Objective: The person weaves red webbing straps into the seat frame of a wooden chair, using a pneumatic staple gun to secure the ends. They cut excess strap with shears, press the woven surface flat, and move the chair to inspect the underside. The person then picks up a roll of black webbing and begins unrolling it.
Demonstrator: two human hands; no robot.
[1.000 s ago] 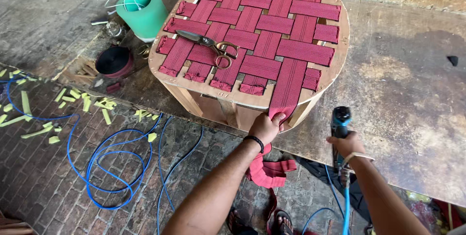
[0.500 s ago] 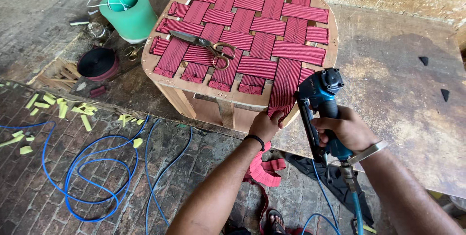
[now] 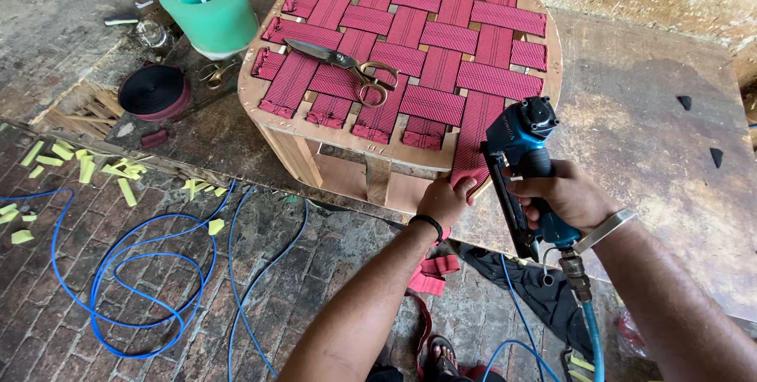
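A wooden seat frame (image 3: 339, 139) stands before me, its top woven with red webbing straps (image 3: 430, 43). My left hand (image 3: 446, 199) grips the loose end of one red strap (image 3: 471, 141) and pulls it down over the frame's near edge. My right hand (image 3: 566, 197) holds a blue pneumatic staple gun (image 3: 524, 161) upright just right of that strap, close to the frame's edge. Its blue air hose (image 3: 593, 336) hangs below my wrist. More red strap (image 3: 430, 275) trails down under my left arm.
Scissors (image 3: 351, 64) lie on the webbing. A green cylinder (image 3: 209, 10), a black webbing roll (image 3: 154, 90) and a second pair of scissors (image 3: 211, 74) sit at the left. A blue hose (image 3: 142, 272) coils on the brick floor among yellow scraps (image 3: 87, 165). A dark cloth (image 3: 528, 283) lies below.
My right hand has raised the staple gun from low beside me up to the frame's edge, next to the strap. My left hand has kept its grip on the strap end.
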